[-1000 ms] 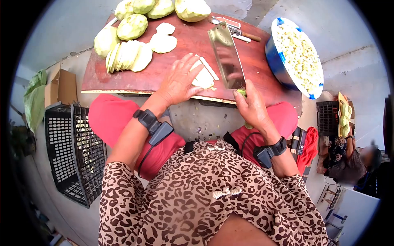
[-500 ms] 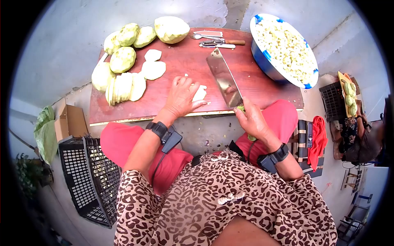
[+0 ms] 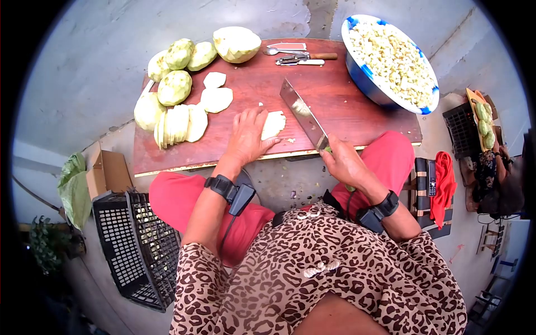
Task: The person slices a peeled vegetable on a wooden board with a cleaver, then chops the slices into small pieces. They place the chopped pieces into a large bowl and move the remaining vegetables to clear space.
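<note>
My right hand [image 3: 345, 161] grips a cleaver [image 3: 304, 114] by its handle, with the broad blade angled up and left over the board's front part. A pale reflection shows on the blade. Left of the blade, my left hand [image 3: 247, 135] rests on the red wooden board [image 3: 245, 81], fingers and thumb around a pale, cut vegetable slice [image 3: 273, 124]. Small crumbs lie near the thumb. Behind that hand are two flat round slices [image 3: 216, 100], and a fanned row of slices [image 3: 177, 125] leans together at the left.
Several peeled pale-green vegetables [image 3: 175, 87] sit at the board's back left. A spoon, a peeler and a knife [image 3: 307, 57] lie at the back. A blue-rimmed basin [image 3: 365, 86] heaped with diced pieces stands right. Black crates [image 3: 120, 245] flank me; another person [image 3: 497, 173] sits far right.
The cleaver's blade has tilted more edge-on and its tip sits lower. More of the cut slice shows beside my left hand. The whole view has shifted slightly.
</note>
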Available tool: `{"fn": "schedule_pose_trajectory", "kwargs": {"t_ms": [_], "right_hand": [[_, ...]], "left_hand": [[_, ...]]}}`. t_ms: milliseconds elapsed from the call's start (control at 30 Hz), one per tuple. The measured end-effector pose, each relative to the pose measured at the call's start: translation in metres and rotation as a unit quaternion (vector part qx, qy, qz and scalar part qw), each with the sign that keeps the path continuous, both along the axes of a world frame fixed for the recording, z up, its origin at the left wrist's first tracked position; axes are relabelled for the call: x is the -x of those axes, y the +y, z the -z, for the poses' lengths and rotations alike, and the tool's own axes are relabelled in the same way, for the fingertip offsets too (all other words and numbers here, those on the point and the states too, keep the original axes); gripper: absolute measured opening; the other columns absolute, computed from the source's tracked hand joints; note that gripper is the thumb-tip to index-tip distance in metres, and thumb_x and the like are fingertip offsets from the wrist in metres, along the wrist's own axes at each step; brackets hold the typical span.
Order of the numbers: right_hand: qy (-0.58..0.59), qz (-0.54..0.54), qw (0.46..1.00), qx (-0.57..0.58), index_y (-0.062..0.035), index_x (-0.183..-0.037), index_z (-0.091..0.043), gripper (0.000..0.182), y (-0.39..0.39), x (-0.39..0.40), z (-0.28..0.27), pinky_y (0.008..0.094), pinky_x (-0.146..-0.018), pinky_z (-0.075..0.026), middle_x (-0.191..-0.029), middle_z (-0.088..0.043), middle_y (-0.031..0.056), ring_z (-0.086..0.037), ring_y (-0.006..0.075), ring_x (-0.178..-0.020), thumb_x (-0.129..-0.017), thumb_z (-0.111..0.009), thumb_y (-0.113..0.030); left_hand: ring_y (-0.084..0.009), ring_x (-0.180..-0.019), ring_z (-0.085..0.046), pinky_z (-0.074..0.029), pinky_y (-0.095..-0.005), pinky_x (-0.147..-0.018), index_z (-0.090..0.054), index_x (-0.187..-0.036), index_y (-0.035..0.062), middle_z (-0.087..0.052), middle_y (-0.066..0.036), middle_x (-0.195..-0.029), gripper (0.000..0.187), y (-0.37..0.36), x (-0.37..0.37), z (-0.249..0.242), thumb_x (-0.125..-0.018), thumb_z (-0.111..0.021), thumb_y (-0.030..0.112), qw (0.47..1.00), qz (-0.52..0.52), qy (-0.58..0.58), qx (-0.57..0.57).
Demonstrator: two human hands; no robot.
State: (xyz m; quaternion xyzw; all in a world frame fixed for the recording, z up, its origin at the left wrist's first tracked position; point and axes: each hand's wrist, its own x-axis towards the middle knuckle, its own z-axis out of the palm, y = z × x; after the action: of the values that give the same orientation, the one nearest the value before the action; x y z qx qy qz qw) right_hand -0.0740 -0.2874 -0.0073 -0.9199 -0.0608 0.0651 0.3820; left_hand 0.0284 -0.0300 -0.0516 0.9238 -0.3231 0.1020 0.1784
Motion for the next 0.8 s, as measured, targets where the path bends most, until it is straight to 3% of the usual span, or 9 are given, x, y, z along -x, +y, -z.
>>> {"fn": "schedule_pose_trajectory", "kwargs": {"t_ms": [300,567,800], "right_hand": [[0.010,-0.061,0.997,0.038,0.0065,-0.094,-0.047,0.018,0.025,-0.004,-0.007,0.0550,-0.069,-0.047,-0.082,-0.061,0.0334,-0.061,0.0519,-0.082,-0.088,-0.058,-0.006],[-0.056,-0.109,0.991,0.046,0.0065,-0.092,-0.052,0.016,0.021,-0.023,-0.008,0.0547,-0.069,-0.049,-0.079,-0.062,0.0318,-0.062,0.0513,-0.080,-0.087,-0.059,-0.008],[-0.005,-0.059,0.995,0.081,0.0066,-0.093,-0.052,0.018,0.011,-0.041,-0.020,0.0556,-0.071,-0.049,-0.079,-0.062,0.0335,-0.062,0.0513,-0.081,-0.087,-0.059,-0.009]], "left_hand": [[-0.0368,-0.111,-0.046,-0.036,-0.0484,-0.096,-0.049,-0.130,-0.0007,-0.050,-0.019,-0.120,0.074,-0.018,0.042,0.006,-0.077,-0.075,0.045,0.987,-0.157,0.020,0.003],[-0.0366,-0.117,-0.043,-0.033,-0.0487,-0.100,-0.047,-0.131,-0.0002,-0.048,-0.018,-0.124,0.075,-0.013,0.047,0.013,-0.078,-0.075,0.045,0.985,-0.166,-0.020,0.032],[-0.0363,-0.116,-0.042,-0.031,-0.0489,-0.100,-0.048,-0.130,0.0004,-0.048,-0.018,-0.123,0.073,-0.016,0.046,0.014,-0.077,-0.077,0.042,0.980,-0.195,-0.024,0.030]]}}
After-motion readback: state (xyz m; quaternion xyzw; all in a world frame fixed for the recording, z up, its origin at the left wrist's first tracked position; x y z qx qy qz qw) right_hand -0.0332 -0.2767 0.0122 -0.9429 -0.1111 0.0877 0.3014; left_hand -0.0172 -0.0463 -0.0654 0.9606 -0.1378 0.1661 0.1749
